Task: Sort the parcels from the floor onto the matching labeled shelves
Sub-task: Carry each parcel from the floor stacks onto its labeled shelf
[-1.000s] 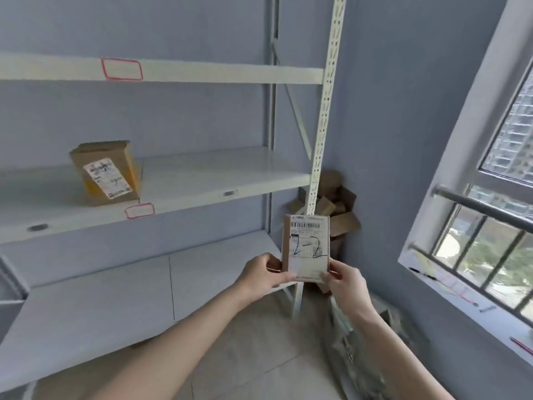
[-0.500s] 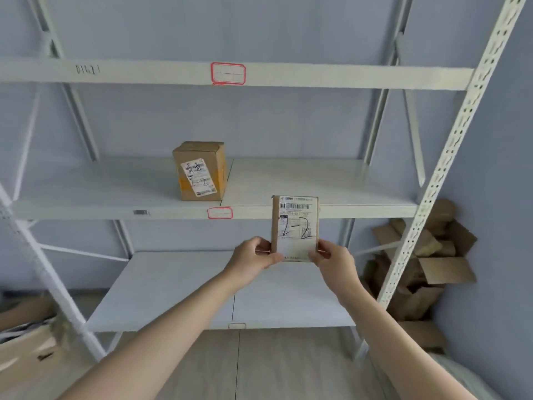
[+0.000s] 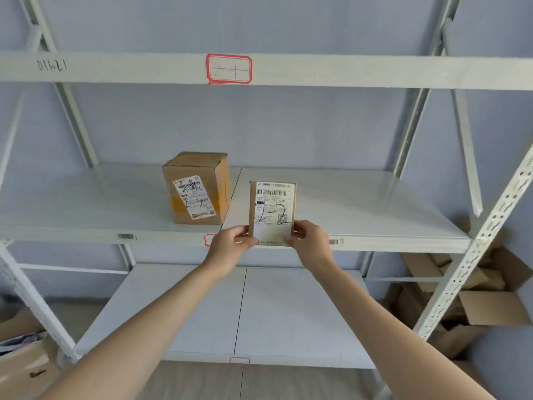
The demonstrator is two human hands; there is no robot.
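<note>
1. A flat cardboard parcel [image 3: 272, 212], hand-marked "2-2", is held upright with its long axis vertical, in front of the middle shelf [image 3: 360, 203].
2. The left hand [image 3: 230, 245] pinches its lower left corner; the right hand [image 3: 310, 243] pinches its lower right. Both are equally near.
3. The shelf surface lies directly behind the parcel, at its level.
4. A cardboard box [image 3: 197, 187], also marked "2-2", stands just left; bare shelf extends right to the upright post [image 3: 487, 241].

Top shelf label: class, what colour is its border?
Red, around a white label on the top shelf beam; the head view shows it.
</note>
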